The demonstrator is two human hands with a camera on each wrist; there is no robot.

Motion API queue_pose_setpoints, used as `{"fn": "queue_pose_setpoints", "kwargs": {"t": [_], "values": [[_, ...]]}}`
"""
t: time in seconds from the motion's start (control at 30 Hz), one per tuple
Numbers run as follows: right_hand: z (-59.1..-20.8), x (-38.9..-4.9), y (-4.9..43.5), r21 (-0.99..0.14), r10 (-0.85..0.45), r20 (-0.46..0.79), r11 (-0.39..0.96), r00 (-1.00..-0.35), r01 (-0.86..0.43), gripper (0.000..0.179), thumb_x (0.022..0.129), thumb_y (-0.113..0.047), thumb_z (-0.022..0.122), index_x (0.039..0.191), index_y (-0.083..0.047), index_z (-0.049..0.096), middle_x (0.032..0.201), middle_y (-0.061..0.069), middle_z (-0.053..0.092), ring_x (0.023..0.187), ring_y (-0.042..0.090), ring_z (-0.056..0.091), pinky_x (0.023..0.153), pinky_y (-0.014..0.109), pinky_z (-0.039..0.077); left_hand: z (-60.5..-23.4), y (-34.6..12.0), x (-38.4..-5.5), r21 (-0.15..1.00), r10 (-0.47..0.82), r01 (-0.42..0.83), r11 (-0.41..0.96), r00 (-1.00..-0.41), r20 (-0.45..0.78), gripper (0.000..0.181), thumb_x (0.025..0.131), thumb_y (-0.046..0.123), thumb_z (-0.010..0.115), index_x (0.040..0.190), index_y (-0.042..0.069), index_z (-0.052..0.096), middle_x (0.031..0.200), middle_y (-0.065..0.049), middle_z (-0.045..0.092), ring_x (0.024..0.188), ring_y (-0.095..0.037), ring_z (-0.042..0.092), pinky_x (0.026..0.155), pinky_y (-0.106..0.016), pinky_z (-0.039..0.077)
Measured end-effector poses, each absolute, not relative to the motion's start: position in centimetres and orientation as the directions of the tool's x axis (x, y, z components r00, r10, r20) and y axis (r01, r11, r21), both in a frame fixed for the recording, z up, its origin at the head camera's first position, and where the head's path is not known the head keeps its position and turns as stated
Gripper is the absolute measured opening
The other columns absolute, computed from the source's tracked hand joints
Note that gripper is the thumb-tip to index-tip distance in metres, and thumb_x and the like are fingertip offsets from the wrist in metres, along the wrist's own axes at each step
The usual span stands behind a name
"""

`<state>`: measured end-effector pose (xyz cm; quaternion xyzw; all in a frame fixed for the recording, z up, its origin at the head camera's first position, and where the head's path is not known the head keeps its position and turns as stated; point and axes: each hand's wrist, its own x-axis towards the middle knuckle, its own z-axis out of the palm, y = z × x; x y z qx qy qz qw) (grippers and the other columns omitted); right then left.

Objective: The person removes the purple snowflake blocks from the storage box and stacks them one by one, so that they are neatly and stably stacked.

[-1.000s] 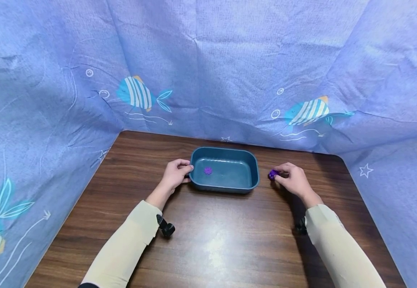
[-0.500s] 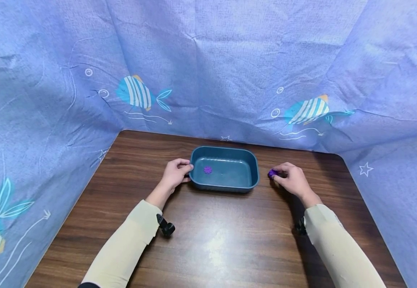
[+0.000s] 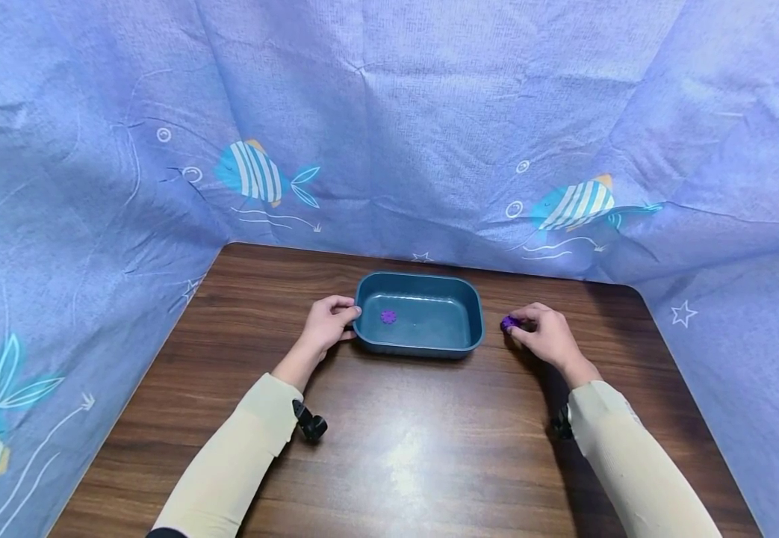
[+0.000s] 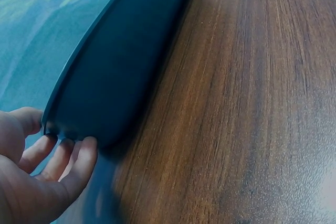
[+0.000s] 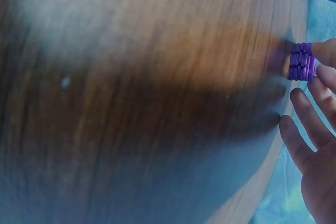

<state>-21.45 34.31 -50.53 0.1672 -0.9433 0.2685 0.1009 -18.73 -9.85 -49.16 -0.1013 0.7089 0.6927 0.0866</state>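
A dark teal rectangular plastic tub stands upright on the table. My left hand grips its left end, thumb at the rim and fingers against the outer wall, as the left wrist view shows of the tub. Inside the tub, toward its left, lies a flat purple flower-shaped disc. To the right of the tub, my right hand pinches a small stack of notched purple discs between thumb and fingers. Up close in the right wrist view, the stack sits at the tabletop, its layered edges facing sideways.
The table is dark wood grain with a glare patch near the front. A blue fish-print curtain hangs behind it and along both sides. A black wrist camera juts inward from the left sleeve.
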Motion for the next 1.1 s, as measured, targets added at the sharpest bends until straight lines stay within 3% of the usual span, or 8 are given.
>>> {"fn": "queue_pose_setpoints", "kwargs": {"t": [0.3, 0.43, 0.8, 1.1], "values": [[-48.4, -22.5, 34.2, -0.546, -0.227, 0.245, 0.771, -0.943, -0.328, 0.020, 0.093, -0.015, 0.074, 0.109, -0.004, 0.078, 0.107, 0.010, 0.073, 0.088, 0.025, 0.072, 0.073, 0.018, 0.056, -49.1, -10.3, -18.7, 0.965, -0.023, -0.261, 0.008, -0.965, -0.261, 0.031, 0.099, 0.009, 0.068, 0.126, -0.005, 0.064, 0.106, -0.014, 0.065, 0.095, -0.026, 0.069, 0.074, -0.035, 0.066], [-46.2, -23.5, 33.0, -0.540, -0.257, 0.272, 0.757, -0.927, -0.368, 0.018, 0.094, -0.015, 0.073, 0.109, -0.006, 0.077, 0.103, 0.009, 0.073, 0.084, 0.021, 0.070, 0.070, 0.016, 0.055, -49.0, -10.5, -18.7, 0.965, -0.027, -0.262, 0.011, -0.965, -0.261, 0.031, 0.099, 0.009, 0.067, 0.126, -0.005, 0.064, 0.105, -0.013, 0.064, 0.097, -0.028, 0.069, 0.073, -0.034, 0.066], [-42.5, -25.0, 24.9, -0.523, -0.463, 0.283, 0.659, -0.840, -0.540, 0.021, 0.090, -0.017, 0.077, 0.109, -0.008, 0.078, 0.094, 0.004, 0.072, 0.080, 0.017, 0.066, 0.072, 0.032, 0.057, -48.9, -10.4, -18.9, 0.964, -0.017, -0.264, 0.011, -0.964, -0.264, 0.033, 0.099, 0.009, 0.068, 0.127, -0.006, 0.063, 0.108, -0.015, 0.065, 0.099, -0.031, 0.069, 0.075, -0.034, 0.066], [-43.8, -25.4, 19.3, -0.535, -0.573, 0.184, 0.623, -0.799, -0.570, 0.032, 0.089, -0.025, 0.080, 0.115, -0.006, 0.076, 0.110, 0.012, 0.073, 0.094, 0.023, 0.069, 0.083, 0.046, 0.059, -49.0, -10.0, -18.7, 0.965, -0.006, -0.262, 0.005, -0.965, -0.262, 0.035, 0.099, 0.009, 0.067, 0.129, -0.007, 0.061, 0.107, -0.015, 0.065, 0.096, -0.029, 0.070, 0.074, -0.033, 0.066]]}}
